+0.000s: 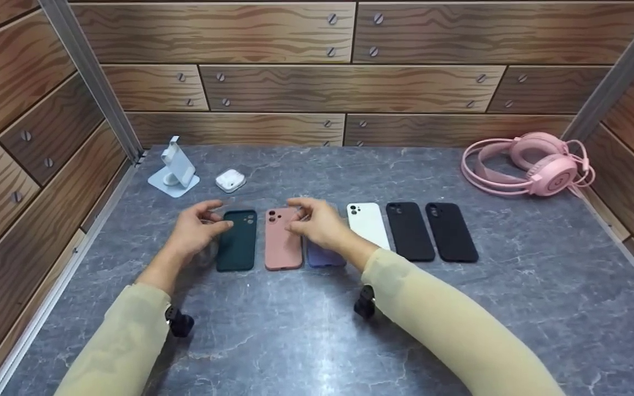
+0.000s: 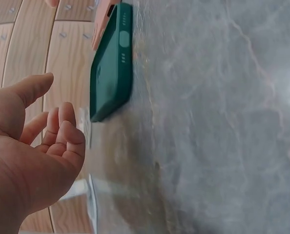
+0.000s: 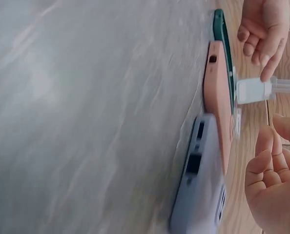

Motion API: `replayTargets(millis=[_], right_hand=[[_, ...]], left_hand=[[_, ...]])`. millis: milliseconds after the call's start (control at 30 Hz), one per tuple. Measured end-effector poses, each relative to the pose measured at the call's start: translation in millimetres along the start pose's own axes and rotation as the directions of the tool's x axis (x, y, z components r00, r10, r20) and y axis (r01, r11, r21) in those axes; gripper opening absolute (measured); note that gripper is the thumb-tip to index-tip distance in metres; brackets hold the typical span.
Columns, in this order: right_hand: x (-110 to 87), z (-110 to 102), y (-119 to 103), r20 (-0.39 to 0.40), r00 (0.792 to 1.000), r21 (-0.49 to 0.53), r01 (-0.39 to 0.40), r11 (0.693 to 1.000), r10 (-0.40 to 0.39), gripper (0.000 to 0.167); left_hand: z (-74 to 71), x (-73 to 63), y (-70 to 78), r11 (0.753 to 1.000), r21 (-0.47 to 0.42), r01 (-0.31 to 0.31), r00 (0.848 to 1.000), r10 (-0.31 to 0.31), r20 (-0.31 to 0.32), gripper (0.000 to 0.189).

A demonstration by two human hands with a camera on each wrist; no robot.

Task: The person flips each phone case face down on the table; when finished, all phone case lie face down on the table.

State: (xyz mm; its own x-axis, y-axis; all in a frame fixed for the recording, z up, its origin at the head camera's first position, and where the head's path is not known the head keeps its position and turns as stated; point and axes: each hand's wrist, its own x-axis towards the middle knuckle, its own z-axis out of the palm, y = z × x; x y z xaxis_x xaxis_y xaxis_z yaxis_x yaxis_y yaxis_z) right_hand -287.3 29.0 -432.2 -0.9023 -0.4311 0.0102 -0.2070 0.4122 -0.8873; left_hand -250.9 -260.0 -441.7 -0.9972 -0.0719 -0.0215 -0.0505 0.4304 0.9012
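A row of phone cases lies on the table. At its left end is a dark green case (image 1: 237,247) with its hollow side up. Beside it are a pink case (image 1: 283,247) and a lavender case (image 1: 325,258), partly hidden by my right hand. My left hand (image 1: 193,228) hovers by the green case, thumb overlapping it in the head view; the left wrist view shows a gap between them. My right hand (image 1: 320,223) is above the pink and lavender cases with loosely bent fingers. Neither hand holds anything.
A white case (image 1: 366,220) and two black cases (image 1: 410,231) continue the row rightward. Behind are a pale blue charging stand (image 1: 185,168) and a white earbud case (image 1: 230,180). Pink headphones (image 1: 556,179) lie back right. Wood-patterned walls (image 1: 273,88) border the table.
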Motion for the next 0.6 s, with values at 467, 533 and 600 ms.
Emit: replayTargets(millis=[467,533,600], right_hand=[[17.7,39,-11,0.002,0.999,0.024,0.047,0.999,-0.047,0.057],[19.7,45,-11,0.020,0.999,0.043,0.043,0.998,-0.044,0.057],[21.4,49,-13,0.031,0.999,0.048,0.042,0.998,-0.043,0.057]], left_hand=[[3.4,5.2,-26.9,0.998,0.006,0.057,0.998,-0.057,0.001,0.063],[2.3,5.2,-29.2,0.998,0.011,0.063,0.998,-0.063,0.005,0.063],[1.0,4.5,-30.2,0.997,0.017,0.073,0.997,-0.073,0.011,0.064]])
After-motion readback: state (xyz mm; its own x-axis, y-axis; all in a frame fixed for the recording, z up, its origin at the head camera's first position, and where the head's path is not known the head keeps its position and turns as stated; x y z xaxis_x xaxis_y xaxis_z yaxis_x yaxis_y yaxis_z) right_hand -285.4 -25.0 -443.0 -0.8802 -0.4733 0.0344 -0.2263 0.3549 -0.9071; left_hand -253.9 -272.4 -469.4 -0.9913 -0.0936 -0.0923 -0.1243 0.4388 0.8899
